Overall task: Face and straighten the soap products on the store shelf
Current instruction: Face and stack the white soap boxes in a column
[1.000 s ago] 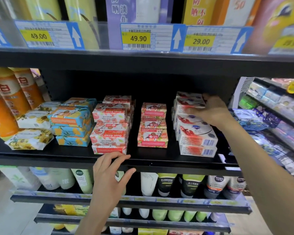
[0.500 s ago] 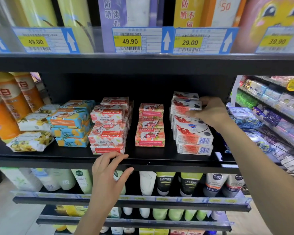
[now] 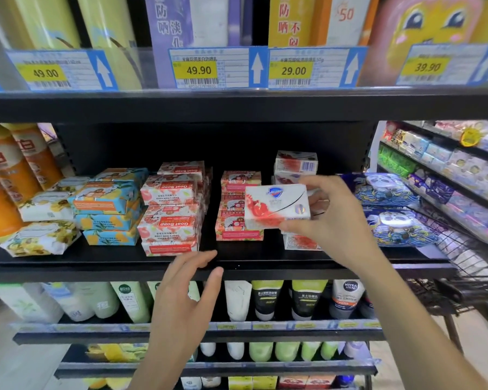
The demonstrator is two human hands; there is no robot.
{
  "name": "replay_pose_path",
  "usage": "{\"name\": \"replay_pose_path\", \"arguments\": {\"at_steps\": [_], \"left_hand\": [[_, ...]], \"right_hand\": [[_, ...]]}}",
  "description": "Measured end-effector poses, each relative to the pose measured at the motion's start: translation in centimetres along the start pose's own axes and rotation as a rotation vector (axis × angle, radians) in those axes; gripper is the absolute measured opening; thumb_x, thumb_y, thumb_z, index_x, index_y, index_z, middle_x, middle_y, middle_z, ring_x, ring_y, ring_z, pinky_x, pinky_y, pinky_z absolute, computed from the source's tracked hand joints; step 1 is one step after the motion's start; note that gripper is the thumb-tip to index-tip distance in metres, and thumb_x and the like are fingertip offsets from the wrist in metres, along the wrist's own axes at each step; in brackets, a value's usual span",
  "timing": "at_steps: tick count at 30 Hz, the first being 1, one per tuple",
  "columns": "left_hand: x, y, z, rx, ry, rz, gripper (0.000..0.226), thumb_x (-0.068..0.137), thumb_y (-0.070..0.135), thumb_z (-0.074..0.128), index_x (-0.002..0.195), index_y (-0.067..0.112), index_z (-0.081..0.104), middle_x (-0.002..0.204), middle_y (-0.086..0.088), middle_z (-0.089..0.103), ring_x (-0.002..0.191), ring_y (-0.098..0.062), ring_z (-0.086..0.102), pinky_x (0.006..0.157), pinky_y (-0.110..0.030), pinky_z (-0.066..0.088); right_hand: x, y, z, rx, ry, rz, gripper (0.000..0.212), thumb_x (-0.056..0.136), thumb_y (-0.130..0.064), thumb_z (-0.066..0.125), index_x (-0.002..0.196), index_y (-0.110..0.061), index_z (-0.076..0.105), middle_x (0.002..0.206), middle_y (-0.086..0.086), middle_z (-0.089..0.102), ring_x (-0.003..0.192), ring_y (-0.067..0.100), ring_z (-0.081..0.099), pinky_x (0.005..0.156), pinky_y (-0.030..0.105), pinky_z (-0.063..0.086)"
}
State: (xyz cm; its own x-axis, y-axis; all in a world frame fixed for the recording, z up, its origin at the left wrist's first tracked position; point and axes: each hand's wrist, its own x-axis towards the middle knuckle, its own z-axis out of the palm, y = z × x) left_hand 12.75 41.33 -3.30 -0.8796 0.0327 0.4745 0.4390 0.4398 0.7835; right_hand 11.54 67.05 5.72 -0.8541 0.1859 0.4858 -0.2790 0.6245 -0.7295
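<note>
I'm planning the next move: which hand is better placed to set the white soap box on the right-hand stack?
Right. The right hand grips the white soap box just in front of that stack; the left hand is open, lower by the shelf edge, holding nothing.

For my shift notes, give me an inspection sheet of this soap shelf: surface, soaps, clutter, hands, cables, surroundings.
Surface: black shelf, soaps stacked along it.
Job's things: white-and-red soap box held in front of the white-and-red stack; Goat Soap stack labels upside down.
Clutter: nothing seen.
Hands: right hand pinches the box; left hand open by the shelf edge.
Cables: nothing seen.
Surroundings: price tags above, tubes below, wire basket at right.
</note>
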Motion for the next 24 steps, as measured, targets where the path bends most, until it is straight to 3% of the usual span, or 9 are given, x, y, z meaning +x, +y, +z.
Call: {"name": "replay_pose_path", "arguments": {"at_steps": [3, 5, 8, 14, 19, 24], "left_hand": [[0.9, 2.9, 0.0, -0.297, -0.134, -0.154, 0.054, 0.085, 0.054, 0.065, 0.135, 0.034, 0.060, 0.121, 0.023, 0.067, 0.114, 0.001, 0.064, 0.096, -0.025, 0.052], [1.8, 4.1, 0.3, -0.492, -0.240, -0.263, 0.068, 0.087, 0.060, 0.065, 0.145, 0.029, 0.052, 0.128, 0.016, 0.069, 0.117, -0.004, 0.066, 0.101, -0.030, 0.053], [2.5, 5.0, 0.9, -0.670, -0.250, -0.335, 0.058, 0.090, 0.045, 0.060, 0.140, 0.016, 0.057, 0.128, 0.003, 0.072, 0.118, -0.015, 0.068, 0.101, -0.037, 0.056], [2.4, 4.5, 1.3, -0.784, -0.186, -0.434, 0.050, 0.088, 0.027, 0.067, 0.133, 0.005, 0.062, 0.117, -0.007, 0.076, 0.111, -0.022, 0.072, 0.098, -0.040, 0.058], [2.3, 4.3, 0.8, -0.829, -0.172, -0.436, 0.050, 0.085, 0.023, 0.068, 0.131, 0.005, 0.063, 0.116, -0.008, 0.076, 0.112, -0.021, 0.072, 0.096, -0.039, 0.058], [1.9, 4.2, 0.6, -0.819, -0.177, -0.405, 0.046, 0.084, 0.019, 0.070, 0.129, 0.008, 0.064, 0.114, -0.010, 0.077, 0.112, -0.022, 0.072, 0.094, -0.036, 0.059]], "right_hand": [[-1.7, 0.0, 0.7, 0.028, -0.031, -0.016, 0.078, 0.061, -0.020, 0.098, 0.126, -0.037, 0.057, 0.122, -0.019, 0.050, 0.102, -0.002, 0.056, 0.081, 0.014, 0.050], [-2.6, -0.2, 1.0, 0.047, -0.037, -0.027, 0.080, 0.061, -0.016, 0.098, 0.127, -0.036, 0.058, 0.124, -0.018, 0.050, 0.104, 0.000, 0.057, 0.083, 0.014, 0.050], [-4.0, -0.3, 1.7, 0.104, -0.034, -0.039, 0.081, 0.063, -0.014, 0.097, 0.128, -0.039, 0.057, 0.124, -0.021, 0.051, 0.107, 0.004, 0.059, 0.088, 0.018, 0.051], [-5.6, -0.2, 2.5, 0.172, -0.057, -0.038, 0.080, 0.071, -0.016, 0.093, 0.138, -0.036, 0.054, 0.134, -0.018, 0.052, 0.129, 0.009, 0.053, 0.106, 0.038, 0.050], [-6.6, -0.7, 2.6, 0.511, -0.113, 0.142, 0.066, 0.082, -0.019, 0.084, 0.139, -0.036, 0.055, 0.129, -0.016, 0.066, 0.120, 0.003, 0.062, 0.092, 0.024, 0.056], [-7.8, -0.8, 3.6, 0.694, -0.019, 0.330, 0.055, 0.077, -0.042, 0.073, 0.130, -0.026, 0.065, 0.114, -0.004, 0.076, 0.105, 0.012, 0.072, 0.083, 0.034, 0.061]]}}
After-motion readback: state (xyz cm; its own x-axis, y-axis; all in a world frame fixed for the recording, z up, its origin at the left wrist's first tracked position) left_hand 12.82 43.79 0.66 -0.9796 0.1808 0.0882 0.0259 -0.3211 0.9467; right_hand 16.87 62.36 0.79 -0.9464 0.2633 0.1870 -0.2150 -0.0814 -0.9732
